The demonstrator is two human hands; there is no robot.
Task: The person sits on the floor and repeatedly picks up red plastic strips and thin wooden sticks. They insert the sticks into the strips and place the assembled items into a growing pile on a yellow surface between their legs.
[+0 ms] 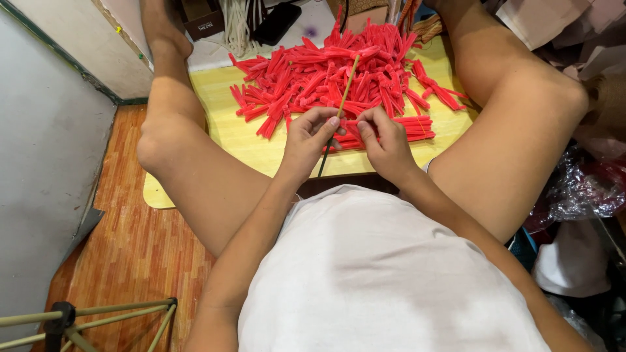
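My left hand (312, 138) pinches a thin green stick (346, 88) that slants up over the heap and pokes down below my fingers. My right hand (386, 140) is close beside it, fingers pinched on a red pipe cleaner (347, 124) at the stick. Behind both hands lies a big heap of bent red pipe cleaners (326, 72) on a yellow board (241, 140). A bundle of straight red pipe cleaners (417, 128) rests just right of my right hand.
My bare legs flank the yellow board, left knee (156, 146) and right knee (554, 98). Wooden floor (130, 248) lies to the left, with a tripod (72, 322) at the bottom left. Plastic bags (580, 189) and clutter crowd the right. A dark box (203, 19) sits beyond the heap.
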